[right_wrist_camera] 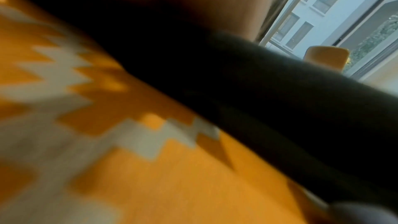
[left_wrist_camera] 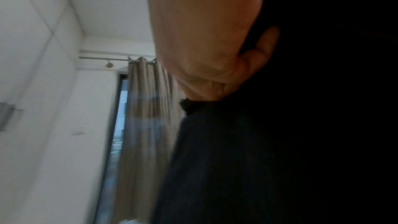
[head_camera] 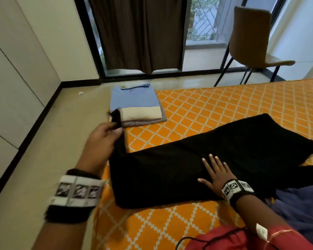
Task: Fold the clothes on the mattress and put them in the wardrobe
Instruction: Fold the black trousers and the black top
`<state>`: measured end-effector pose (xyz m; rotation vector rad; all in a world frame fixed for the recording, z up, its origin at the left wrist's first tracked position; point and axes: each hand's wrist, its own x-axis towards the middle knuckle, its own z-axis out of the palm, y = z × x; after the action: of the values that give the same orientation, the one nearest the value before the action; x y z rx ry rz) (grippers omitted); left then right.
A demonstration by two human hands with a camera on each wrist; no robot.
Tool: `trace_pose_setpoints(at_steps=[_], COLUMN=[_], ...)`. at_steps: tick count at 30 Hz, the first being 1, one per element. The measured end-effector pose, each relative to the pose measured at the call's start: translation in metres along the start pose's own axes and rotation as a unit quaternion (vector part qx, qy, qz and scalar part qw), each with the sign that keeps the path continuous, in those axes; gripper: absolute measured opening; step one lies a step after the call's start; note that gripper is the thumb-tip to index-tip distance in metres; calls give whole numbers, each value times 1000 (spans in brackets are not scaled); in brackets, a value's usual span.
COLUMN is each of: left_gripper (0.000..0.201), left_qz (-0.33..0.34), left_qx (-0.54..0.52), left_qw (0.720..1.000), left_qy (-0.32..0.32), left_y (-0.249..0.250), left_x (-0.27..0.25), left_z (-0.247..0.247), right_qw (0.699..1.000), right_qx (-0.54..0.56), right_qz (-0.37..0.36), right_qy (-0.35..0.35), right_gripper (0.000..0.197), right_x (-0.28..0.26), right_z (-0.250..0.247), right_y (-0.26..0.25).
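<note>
A long black garment lies folded lengthwise across the orange patterned mattress. My left hand pinches its left end and holds that corner lifted off the bed; in the left wrist view the palm sits against the black cloth. My right hand lies flat with straight fingers on the middle of the garment. In the blurred right wrist view the black garment crosses the orange mattress. A folded stack topped by a light blue and cream shirt sits at the mattress's far left corner.
White wardrobe doors line the left wall beside a strip of beige floor. A brown chair stands by the window with dark curtains. Dark blue cloth and red cloth lie at the near right.
</note>
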<state>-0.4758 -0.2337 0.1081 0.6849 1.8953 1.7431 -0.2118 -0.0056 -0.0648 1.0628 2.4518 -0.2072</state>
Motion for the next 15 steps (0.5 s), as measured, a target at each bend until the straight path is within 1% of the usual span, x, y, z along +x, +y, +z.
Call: trace_pose_setpoints(at_steps=[1, 2, 3, 4, 5, 6, 7, 8, 9, 10, 11, 12, 13, 14, 15], left_gripper=[22, 28, 35, 42, 48, 55, 66, 79, 94, 108, 116, 116, 111, 104, 102], left_qz=[11, 6, 2, 5, 21, 49, 75, 79, 65, 43, 25, 26, 43, 65, 87], left_qx=[-48, -83, -105, -110, -97, -52, 28, 136, 253, 366, 459, 516, 539, 542, 531], left_qw=[997, 985, 967, 952, 950, 959, 967, 961, 936, 894, 844, 809, 799, 804, 815], left_qy=[-66, -148, -232, -286, -298, -275, -241, -226, -235, -255, -276, -280, -264, -238, -215], left_y=[16, 30, 40, 43, 39, 27, 7, -19, -48, -79, -110, -133, -151, -162, -165], left_x=[0, 0, -1, -1, -2, -1, -3, -6, -13, -22, -31, -38, -43, -45, -48], left_z=[34, 63, 88, 105, 118, 124, 127, 128, 128, 128, 129, 131, 133, 134, 135], right_qw=[1000, 1000, 1000, 1000, 1000, 999, 999, 999, 999, 999, 999, 999, 999, 998, 998], right_qx=[6, 4, -2, -13, -26, -38, -42, -42, -31, -25, -22, -29, -38, -46, -53], right_qz=[0, -1, 3, 12, 14, 10, -3, -16, -18, -21, -27, -33, -32, -32, -32], right_qy=[0, 0, 2, 6, 7, 0, -5, -16, -22, -19, -11, -7, -3, -2, -1], right_gripper=[120, 120, 124, 131, 139, 141, 134, 116, 89, 64, 51, 46, 46, 47, 47], right_x=[-1, 0, 0, 4, 5, 3, -2, -7, -11, -12, -12, -11, -9, -6, -5], right_z=[0, 1, 1, 6, 5, 2, -1, -3, -6, -8, -9, -7, -5, -1, 1], right_y=[0, 0, 0, 1, 2, 2, 1, 0, 0, 0, 0, 1, 3, 5, 6])
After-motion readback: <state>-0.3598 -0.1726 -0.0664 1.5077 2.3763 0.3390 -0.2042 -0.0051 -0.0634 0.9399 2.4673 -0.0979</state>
